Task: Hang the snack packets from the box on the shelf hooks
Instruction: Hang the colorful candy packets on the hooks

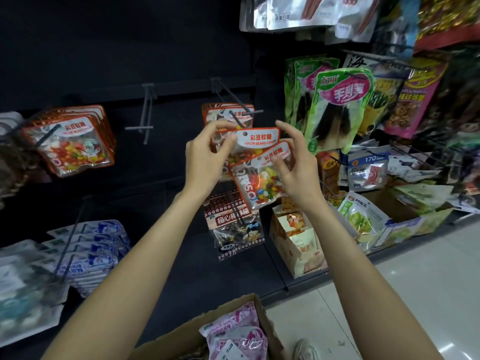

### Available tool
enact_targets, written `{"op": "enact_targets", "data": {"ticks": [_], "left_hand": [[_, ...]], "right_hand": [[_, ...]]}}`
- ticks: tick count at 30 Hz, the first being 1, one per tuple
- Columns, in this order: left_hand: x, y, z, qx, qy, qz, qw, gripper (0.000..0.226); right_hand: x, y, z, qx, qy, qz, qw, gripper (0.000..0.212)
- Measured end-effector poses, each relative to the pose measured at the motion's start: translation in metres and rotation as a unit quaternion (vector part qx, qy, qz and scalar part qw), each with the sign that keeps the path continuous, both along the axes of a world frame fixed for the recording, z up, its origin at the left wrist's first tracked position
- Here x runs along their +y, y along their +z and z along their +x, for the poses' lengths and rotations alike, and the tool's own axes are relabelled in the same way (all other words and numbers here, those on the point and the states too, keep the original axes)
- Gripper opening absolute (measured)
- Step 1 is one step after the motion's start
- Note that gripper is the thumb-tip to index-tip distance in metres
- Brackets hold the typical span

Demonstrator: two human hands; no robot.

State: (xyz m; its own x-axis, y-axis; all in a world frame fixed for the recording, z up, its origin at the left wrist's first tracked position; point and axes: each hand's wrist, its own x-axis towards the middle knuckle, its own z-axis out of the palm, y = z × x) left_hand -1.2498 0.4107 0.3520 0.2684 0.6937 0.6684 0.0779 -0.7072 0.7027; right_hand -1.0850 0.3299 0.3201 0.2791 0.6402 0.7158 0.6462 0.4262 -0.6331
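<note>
Both hands are up at the shelf hook [242,118]. Left hand [205,158] pinches one candy packet [255,141] by its top, and right hand [296,165] holds another [262,178]. Some packets already hang there. More wait in the box [181,341] below.

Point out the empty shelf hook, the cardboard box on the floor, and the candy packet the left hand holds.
empty shelf hook [145,118], head view, on its rod.
cardboard box [181,333], head view, on its flap.
candy packet [259,138], head view, on its header.

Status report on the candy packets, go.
Left hand pinches upper candy packet at hook. Right hand holds second packet. Nothing blocking.
</note>
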Motion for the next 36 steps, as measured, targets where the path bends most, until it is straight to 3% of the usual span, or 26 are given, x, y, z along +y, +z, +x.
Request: {"op": "enact_targets", "data": {"ticks": [9,20,25,31,36], "left_hand": [[0.039,0.002,0.02,0.044,0.06,-0.008,0.997,0.012],[0.052,-0.007,0.018,0.096,0.056,0.177,0.978,0.023],[0.063,-0.006,0.024,0.098,0.116,0.117,0.982,0.024],[0.101,0.004,0.036,0.127,0.161,0.102,0.973,0.024],[0.127,0.006,0.046,0.177,0.201,0.085,0.96,0.028]], "right_hand": [[0.049,0.003,0.008,-0.076,-0.089,-0.092,0.989,0.055],[0.061,-0.01,0.014,-0.055,-0.081,-0.093,0.991,0.06],[0.059,-0.004,0.012,-0.039,-0.092,-0.088,0.991,0.062],[0.051,-0.007,0.015,-0.088,-0.152,-0.02,0.984,0.023],[0.04,0.01,0.015,-0.044,-0.107,-0.024,0.993,0.023]]}}
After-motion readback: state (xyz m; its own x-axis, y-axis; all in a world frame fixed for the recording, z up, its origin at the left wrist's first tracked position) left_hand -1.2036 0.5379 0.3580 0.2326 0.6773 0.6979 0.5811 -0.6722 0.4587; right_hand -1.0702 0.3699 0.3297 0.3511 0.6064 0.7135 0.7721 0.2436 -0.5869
